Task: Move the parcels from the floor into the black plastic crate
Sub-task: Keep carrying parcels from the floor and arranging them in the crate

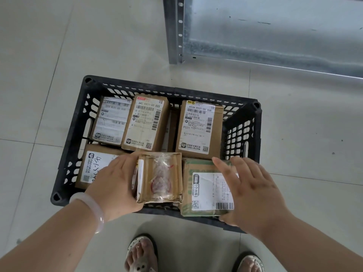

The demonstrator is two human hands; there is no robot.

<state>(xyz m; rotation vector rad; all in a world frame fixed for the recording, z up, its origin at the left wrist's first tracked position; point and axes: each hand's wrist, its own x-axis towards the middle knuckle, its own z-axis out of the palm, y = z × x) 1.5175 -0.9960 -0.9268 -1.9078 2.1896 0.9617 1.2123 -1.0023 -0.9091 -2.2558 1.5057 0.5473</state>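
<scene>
Left hand (115, 183) grips taped parcel (161, 177) above crate (176, 90); right hand (249, 189) flat on green parcel (206, 191). Placing step; next, lower into gap.

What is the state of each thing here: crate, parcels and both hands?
Black crate: on the floor, holding several parcels.
Rear parcels: lying labels up.
Taped box: gripped by the left hand, over the crate's near side.
Green-printed parcel: at the near rim, right hand flat on it.

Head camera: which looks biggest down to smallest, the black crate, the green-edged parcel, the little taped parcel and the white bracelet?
1. black crate
2. green-edged parcel
3. taped parcel
4. white bracelet
Both parcels sit about equally near the camera, so their order looks fair.
</scene>
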